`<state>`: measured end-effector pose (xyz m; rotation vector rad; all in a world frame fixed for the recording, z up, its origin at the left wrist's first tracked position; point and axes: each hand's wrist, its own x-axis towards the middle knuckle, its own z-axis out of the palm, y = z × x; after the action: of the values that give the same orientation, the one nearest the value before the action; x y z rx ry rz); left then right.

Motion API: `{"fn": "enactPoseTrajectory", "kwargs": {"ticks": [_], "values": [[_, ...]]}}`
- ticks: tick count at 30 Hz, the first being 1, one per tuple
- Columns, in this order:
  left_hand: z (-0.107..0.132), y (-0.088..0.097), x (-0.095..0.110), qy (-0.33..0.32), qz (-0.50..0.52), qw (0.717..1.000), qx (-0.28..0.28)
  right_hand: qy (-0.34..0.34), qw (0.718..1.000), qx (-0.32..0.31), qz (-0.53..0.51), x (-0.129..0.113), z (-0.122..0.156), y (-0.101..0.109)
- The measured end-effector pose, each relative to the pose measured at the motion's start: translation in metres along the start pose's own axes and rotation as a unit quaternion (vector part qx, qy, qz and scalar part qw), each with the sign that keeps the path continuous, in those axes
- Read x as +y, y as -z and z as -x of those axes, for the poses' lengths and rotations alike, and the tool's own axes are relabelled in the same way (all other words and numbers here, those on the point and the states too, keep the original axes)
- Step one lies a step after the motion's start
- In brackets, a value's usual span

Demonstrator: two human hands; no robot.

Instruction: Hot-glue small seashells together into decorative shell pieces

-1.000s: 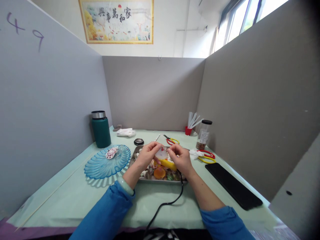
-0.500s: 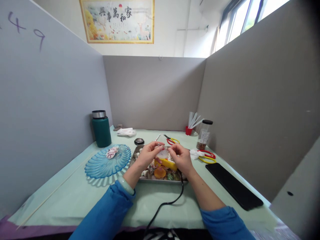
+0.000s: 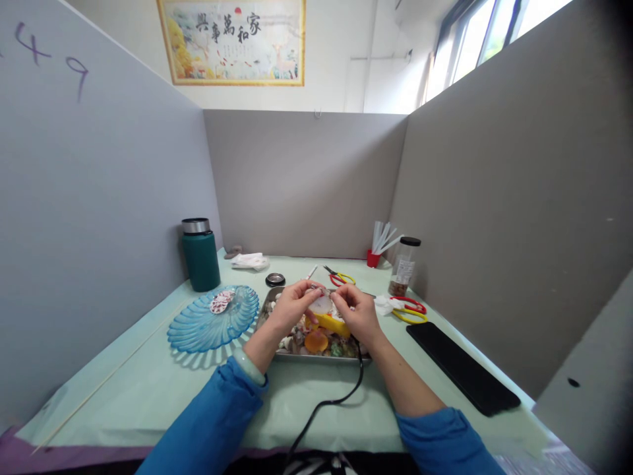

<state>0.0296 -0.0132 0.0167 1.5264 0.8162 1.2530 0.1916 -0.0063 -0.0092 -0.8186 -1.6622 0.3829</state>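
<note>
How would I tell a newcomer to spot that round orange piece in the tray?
On the pale green tabletop, find the metal tray in the middle. Near the tray's front edge, just nearer than the yellow tool, lies the round orange piece. Its broad, bright orange face sets it apart from the whitish bits and greenish bits around it.

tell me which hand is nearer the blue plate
Left. The left hand is to the right of the blue plate, apart from it; the right hand is farther right, on the far side of the left hand from the plate.
</note>
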Motion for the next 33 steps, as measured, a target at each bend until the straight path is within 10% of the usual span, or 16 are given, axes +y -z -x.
{"fn": "enactPoseTrajectory", "kwargs": {"ticks": [33], "values": [[0.0032, -0.0009, 0.0062, -0.021, -0.015, 1.000, 0.018, 0.042, 0.999, 0.002, 0.019, -0.0063, 0.0023, 0.0004]]}}
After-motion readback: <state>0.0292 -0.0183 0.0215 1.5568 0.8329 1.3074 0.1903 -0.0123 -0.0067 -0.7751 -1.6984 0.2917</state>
